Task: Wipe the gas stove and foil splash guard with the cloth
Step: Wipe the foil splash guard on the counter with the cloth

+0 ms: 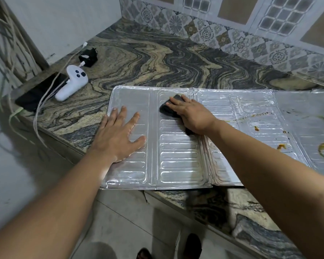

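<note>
foil dominates the middle of the frame: one silver, ribbed, folding foil splash guard [178, 156] lies flat on the swirled grey-and-tan stone counter [157, 58], its near edge overhanging the counter's front lip. at least five hinged panels can be counted from left to right, the last cut off by the right edge of the frame. the two leftmost panels look clean and shiny, while the panels at centre right carry several orange-brown grease smears and dark specks.

two bare hands are on it. the left hand [118, 136] lies palm down on the leftmost panel, fingers fully spread and flat, gripping nothing. the right hand [190, 114] presses one dark grey cloth [168, 107] onto the upper part of the second panel, fingers extended over the bunched cloth, palm pinning it to the foil; only the cloth's left part and a bit at the wrist show.

at the upper left of the frame sit one white handheld device with dark buttons [72, 84], one black charger block [88, 57], one dark phone [37, 92] and pale cables trailing over the counter's edge. patterned tiles line the wall at the top right. two dark shoes show at the bottom centre.
</note>
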`<state>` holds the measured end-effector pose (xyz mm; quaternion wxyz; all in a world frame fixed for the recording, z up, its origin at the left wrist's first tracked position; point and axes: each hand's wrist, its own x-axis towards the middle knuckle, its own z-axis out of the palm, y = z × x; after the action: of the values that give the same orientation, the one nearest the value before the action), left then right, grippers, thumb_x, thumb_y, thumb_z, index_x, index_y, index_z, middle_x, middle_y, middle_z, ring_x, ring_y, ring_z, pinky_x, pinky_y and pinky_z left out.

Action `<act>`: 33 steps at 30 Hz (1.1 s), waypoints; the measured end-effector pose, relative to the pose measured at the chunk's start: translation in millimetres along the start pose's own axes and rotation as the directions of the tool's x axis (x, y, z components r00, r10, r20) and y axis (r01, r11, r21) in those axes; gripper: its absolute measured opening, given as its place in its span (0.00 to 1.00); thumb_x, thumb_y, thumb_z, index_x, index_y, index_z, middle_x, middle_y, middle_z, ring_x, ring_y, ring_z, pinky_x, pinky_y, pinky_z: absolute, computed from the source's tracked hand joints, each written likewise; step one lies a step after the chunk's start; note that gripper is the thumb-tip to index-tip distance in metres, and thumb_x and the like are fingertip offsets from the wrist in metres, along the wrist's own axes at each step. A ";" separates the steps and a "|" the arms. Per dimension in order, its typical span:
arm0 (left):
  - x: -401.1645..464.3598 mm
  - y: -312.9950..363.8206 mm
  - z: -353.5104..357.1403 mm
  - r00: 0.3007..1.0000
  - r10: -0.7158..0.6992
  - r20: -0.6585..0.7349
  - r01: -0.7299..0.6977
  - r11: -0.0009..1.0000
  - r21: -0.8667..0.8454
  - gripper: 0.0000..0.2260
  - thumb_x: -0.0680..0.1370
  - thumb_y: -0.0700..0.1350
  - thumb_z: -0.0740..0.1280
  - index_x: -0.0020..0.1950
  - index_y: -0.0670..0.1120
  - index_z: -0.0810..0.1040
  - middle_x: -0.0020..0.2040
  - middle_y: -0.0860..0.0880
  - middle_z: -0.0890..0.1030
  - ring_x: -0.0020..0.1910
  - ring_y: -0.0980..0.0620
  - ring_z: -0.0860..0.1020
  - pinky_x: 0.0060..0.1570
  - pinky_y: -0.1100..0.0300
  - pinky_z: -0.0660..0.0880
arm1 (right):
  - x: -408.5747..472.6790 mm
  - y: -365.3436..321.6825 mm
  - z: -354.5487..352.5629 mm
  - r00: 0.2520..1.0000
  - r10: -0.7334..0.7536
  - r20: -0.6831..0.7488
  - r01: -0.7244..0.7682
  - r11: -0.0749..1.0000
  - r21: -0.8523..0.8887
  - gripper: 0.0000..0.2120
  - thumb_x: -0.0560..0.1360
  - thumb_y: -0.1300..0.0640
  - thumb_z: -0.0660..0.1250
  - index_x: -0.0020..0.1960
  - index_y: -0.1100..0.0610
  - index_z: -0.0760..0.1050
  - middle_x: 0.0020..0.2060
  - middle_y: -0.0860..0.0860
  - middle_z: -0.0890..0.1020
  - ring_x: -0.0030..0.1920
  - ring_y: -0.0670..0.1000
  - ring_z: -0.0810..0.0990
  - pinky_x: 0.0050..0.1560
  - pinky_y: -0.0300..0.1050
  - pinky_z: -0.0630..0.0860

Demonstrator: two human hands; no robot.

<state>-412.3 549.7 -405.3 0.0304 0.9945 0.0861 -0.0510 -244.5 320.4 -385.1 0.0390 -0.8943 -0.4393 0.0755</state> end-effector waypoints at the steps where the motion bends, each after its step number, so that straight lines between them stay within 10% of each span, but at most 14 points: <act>1: -0.3 0.2 -0.5 1.000 -0.002 0.004 0.002 1.000 -0.002 0.38 0.72 0.74 0.44 0.78 0.62 0.38 0.80 0.49 0.38 0.79 0.47 0.37 0.77 0.47 0.39 | 4.6 2.2 -0.3 1.000 0.018 0.002 -0.018 1.000 0.001 0.28 0.78 0.61 0.52 0.77 0.46 0.57 0.77 0.47 0.58 0.77 0.62 0.55 0.74 0.59 0.57; 24: -7.9 6.9 -11.4 0.999 -0.035 -0.006 0.036 0.998 0.055 0.37 0.72 0.75 0.43 0.79 0.62 0.41 0.81 0.50 0.42 0.79 0.48 0.39 0.76 0.46 0.39 | 28.8 11.2 3.6 0.986 0.153 -0.066 -0.153 0.988 0.005 0.28 0.80 0.54 0.55 0.78 0.42 0.52 0.78 0.40 0.54 0.78 0.56 0.53 0.73 0.58 0.55; 33: -11.9 20.2 -34.8 0.998 0.030 -0.057 -0.022 0.991 0.132 0.37 0.72 0.73 0.49 0.79 0.58 0.58 0.80 0.50 0.55 0.80 0.47 0.49 0.77 0.47 0.43 | 25.3 5.5 -1.2 0.982 0.178 -0.061 -0.179 0.984 -0.009 0.30 0.79 0.57 0.54 0.77 0.41 0.52 0.77 0.39 0.53 0.77 0.56 0.54 0.71 0.60 0.57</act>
<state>-417.1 530.2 -368.5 -0.0370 0.9965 0.0703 -0.0268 -224.7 337.0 -387.2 0.0387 -0.9323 -0.3564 0.0485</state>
